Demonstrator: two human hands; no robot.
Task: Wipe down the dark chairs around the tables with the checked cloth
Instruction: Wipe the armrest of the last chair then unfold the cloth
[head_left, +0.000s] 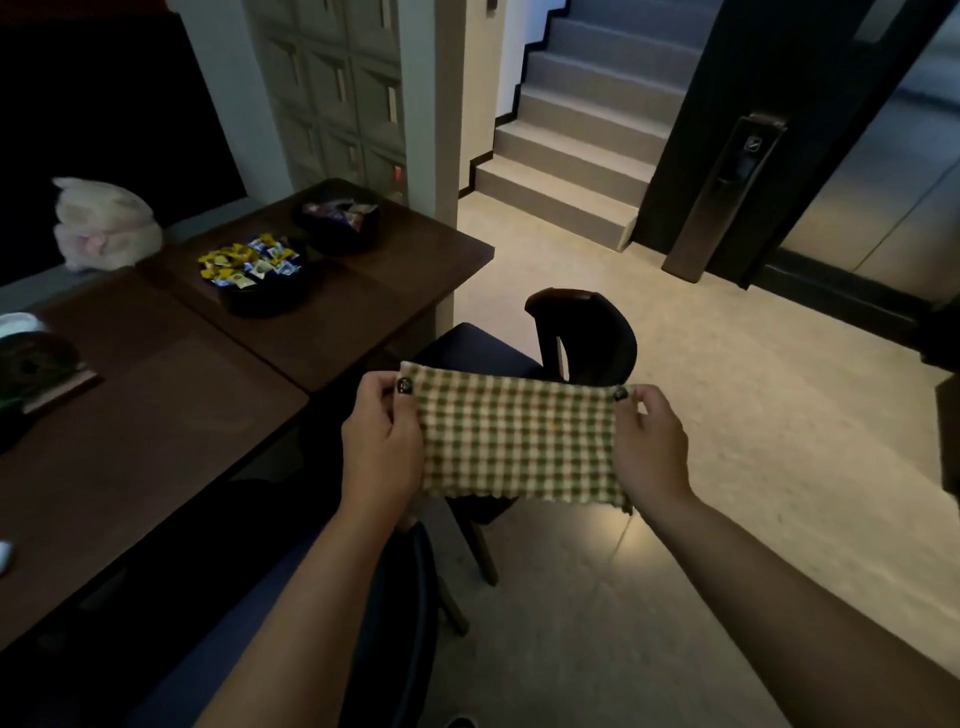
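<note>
Both hands pinch the checked cloth (519, 436) taut above a dark chair (582, 338), left hand (382, 441) and right hand (649, 447) at its top corners; bowls of sweets (249, 265) sit on the table (363, 312) beside; no readable writing.

pretty dim room, brightest on the pale floor (727, 415) by the stairs (587, 156), tables (156, 415) left of it murky, wide-angle bend at edges, slightly soft

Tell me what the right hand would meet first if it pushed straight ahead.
Probably the dark chair's backrest: the right hand, pinching the checked cloth, points toward it, though depth is unclear.
</note>
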